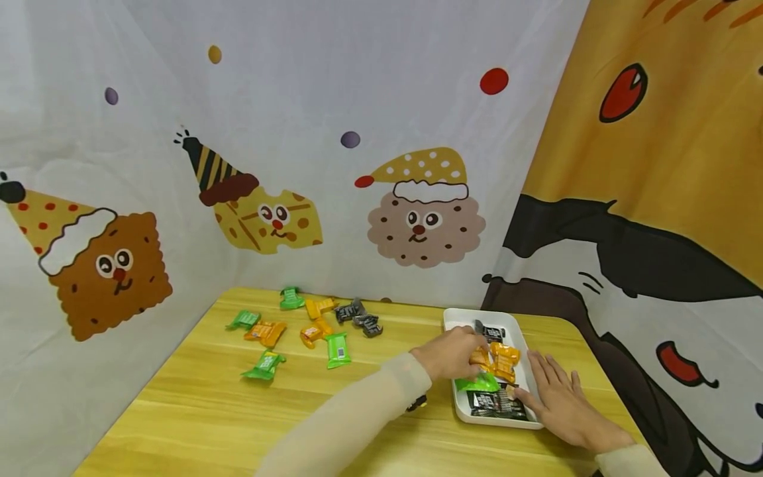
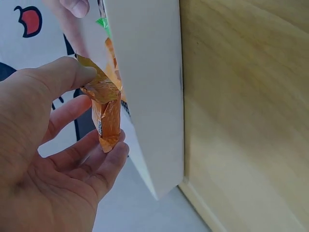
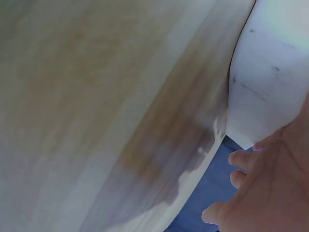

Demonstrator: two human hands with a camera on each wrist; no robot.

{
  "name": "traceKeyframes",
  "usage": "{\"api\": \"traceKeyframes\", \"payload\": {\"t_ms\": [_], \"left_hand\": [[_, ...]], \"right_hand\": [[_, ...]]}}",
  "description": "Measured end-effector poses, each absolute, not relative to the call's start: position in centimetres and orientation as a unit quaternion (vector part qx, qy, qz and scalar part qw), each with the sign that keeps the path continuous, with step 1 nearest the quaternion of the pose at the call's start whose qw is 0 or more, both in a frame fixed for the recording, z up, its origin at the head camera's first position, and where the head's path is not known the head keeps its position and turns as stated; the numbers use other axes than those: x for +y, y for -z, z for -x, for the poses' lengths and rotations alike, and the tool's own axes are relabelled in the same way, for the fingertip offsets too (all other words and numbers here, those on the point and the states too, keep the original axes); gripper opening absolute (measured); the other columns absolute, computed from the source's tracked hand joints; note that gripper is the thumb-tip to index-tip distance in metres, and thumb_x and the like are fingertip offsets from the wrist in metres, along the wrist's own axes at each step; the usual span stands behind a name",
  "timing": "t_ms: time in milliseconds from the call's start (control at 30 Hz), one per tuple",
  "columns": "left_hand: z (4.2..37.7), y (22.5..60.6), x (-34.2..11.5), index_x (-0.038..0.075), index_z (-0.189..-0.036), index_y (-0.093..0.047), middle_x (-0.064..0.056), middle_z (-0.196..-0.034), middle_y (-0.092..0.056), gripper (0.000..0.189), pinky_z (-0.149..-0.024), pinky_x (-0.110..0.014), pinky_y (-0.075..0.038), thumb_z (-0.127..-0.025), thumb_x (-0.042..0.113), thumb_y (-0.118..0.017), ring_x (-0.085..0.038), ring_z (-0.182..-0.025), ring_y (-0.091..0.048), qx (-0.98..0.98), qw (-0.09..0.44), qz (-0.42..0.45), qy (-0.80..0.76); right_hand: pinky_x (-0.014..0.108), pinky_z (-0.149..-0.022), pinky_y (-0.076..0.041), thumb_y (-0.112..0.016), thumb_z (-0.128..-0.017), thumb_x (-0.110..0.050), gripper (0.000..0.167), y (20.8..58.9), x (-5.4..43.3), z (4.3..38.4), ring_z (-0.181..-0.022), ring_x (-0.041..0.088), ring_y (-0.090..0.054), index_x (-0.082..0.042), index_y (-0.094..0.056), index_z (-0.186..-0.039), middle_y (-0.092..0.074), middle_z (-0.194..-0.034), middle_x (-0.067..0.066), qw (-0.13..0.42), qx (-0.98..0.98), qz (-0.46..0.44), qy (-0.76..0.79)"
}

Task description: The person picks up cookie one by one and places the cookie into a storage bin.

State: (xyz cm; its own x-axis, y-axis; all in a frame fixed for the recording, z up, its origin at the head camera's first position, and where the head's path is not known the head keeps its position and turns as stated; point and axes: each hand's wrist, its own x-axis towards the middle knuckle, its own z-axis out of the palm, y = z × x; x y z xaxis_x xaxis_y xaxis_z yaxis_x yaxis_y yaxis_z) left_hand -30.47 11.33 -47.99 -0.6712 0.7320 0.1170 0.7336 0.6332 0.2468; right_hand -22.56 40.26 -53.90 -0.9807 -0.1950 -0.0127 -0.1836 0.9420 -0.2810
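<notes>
My left hand (image 1: 450, 354) is over the white tray (image 1: 523, 334), reaching in from its left side. In the left wrist view, its thumb and fingers pinch an orange-wrapped candy (image 2: 109, 118) close to the tray's wall (image 2: 149, 96). My right hand (image 1: 563, 404) lies along the tray's right side with fingers extended and the thumb over the rim. Inside the tray are another orange-wrapped candy (image 1: 505, 361), a green-wrapped candy (image 1: 479, 383) and black-wrapped candies (image 1: 495, 403). The right wrist view shows the right hand's fingers (image 3: 244, 159) beside the tray's white outer wall (image 3: 270, 77).
On the wooden table (image 1: 208, 411), left of the tray, lie several loose candies: green (image 1: 338, 350), orange (image 1: 265, 333) and black (image 1: 350, 311). A small dark item (image 1: 417, 403) shows partly behind the left sleeve. A printed cloth (image 1: 286, 79) hangs behind the table.
</notes>
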Motion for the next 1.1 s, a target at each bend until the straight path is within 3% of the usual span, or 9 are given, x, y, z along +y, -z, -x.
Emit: {"api": "traceKeyframes", "payload": {"t_ms": [200, 433, 600, 767, 1100], "left_hand": [[30.9, 48.6, 12.5, 0.025, -0.147, -0.081, 0.009, -0.150, -0.078, 0.042, -0.119, -0.016, -0.055, -0.106, 0.031, -0.089, -0.007, -0.138, -0.071, -0.906, 0.007, 0.405, 0.121], [30.7, 48.5, 14.0, 0.030, -0.144, -0.082, 0.010, -0.145, -0.078, 0.037, -0.113, -0.017, -0.057, -0.108, 0.030, -0.087, -0.007, -0.128, -0.070, -0.909, 0.007, 0.407, 0.093], [30.4, 48.4, 14.7, 0.034, -0.147, -0.081, 0.009, -0.155, -0.073, 0.038, -0.120, -0.021, -0.057, -0.109, 0.032, -0.086, -0.009, -0.141, -0.067, -0.913, 0.007, 0.401, 0.075], [30.3, 48.5, 15.3, 0.041, -0.151, -0.078, 0.011, -0.161, -0.068, 0.042, -0.116, -0.024, -0.061, -0.109, 0.034, -0.085, -0.008, -0.142, -0.067, -0.914, 0.020, 0.402, 0.040], [29.8, 48.3, 14.7, 0.041, -0.152, -0.076, 0.013, -0.155, -0.071, 0.044, -0.106, -0.026, -0.065, -0.109, 0.041, -0.084, -0.007, -0.133, -0.071, -0.909, 0.043, 0.415, 0.011]], "right_hand": [[0.100, -0.124, -0.012, -0.056, -0.117, -0.068, 0.105, 53.9, 40.2, 22.5, -0.170, 0.069, -0.021, 0.008, -0.020, -0.182, -0.023, -0.187, 0.041, 0.016, 0.985, 0.098, 0.139], [0.100, -0.124, -0.013, -0.056, -0.117, -0.067, 0.105, 53.8, 40.3, 22.5, -0.170, 0.069, -0.022, 0.007, -0.020, -0.182, -0.024, -0.186, 0.041, 0.012, 0.985, 0.103, 0.136], [0.100, -0.124, -0.014, -0.058, -0.117, -0.066, 0.104, 54.0, 40.3, 22.5, -0.170, 0.068, -0.022, 0.006, -0.021, -0.182, -0.024, -0.187, 0.040, 0.011, 0.985, 0.105, 0.138], [0.100, -0.123, -0.014, -0.058, -0.118, -0.065, 0.104, 54.1, 40.3, 22.5, -0.169, 0.068, -0.023, 0.007, -0.021, -0.182, -0.025, -0.186, 0.041, 0.008, 0.985, 0.107, 0.138], [0.100, -0.123, -0.011, -0.058, -0.117, -0.066, 0.105, 53.9, 40.3, 22.5, -0.169, 0.070, -0.021, 0.008, -0.021, -0.182, -0.024, -0.186, 0.042, 0.015, 0.983, 0.107, 0.148]]}}
